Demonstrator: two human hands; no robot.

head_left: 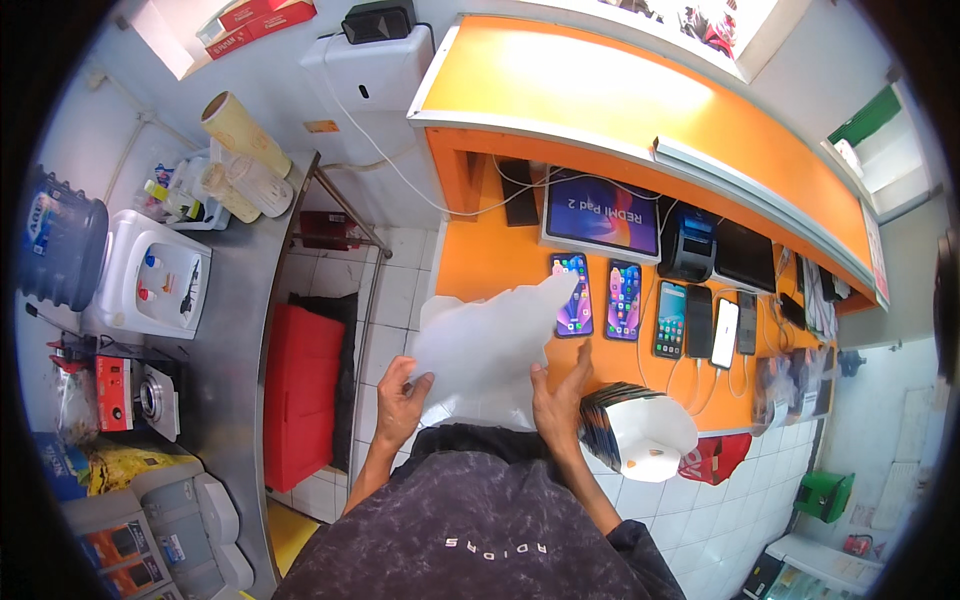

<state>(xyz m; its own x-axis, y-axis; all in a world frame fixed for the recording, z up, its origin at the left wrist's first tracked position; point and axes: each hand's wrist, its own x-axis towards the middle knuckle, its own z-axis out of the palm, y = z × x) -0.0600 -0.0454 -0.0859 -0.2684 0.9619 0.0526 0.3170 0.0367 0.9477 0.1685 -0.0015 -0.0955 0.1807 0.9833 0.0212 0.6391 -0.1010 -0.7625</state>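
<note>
In front of my body I hold up a thin white sheet (480,345) with an uneven, torn-looking outline. My left hand (402,402) has its fingers curled at the sheet's left edge, the thumb pressed on it. At the right edge, the thumb of my right hand (560,398) touches the sheet while the other fingers stretch out apart from it. Beyond the sheet, two lit smartphones (572,295) (624,300) lie side by side on the orange desk (470,260). A thick stack of dark-edged flat pieces with a white top (655,435) is just right of my right hand.
Several more phones (670,318) with white cables lie farther right. Behind them stand a tablet box (600,218) and a small dark printer (688,245), beneath an orange shelf (600,90). A metal counter (235,330) runs along the left, beside a red box (300,390).
</note>
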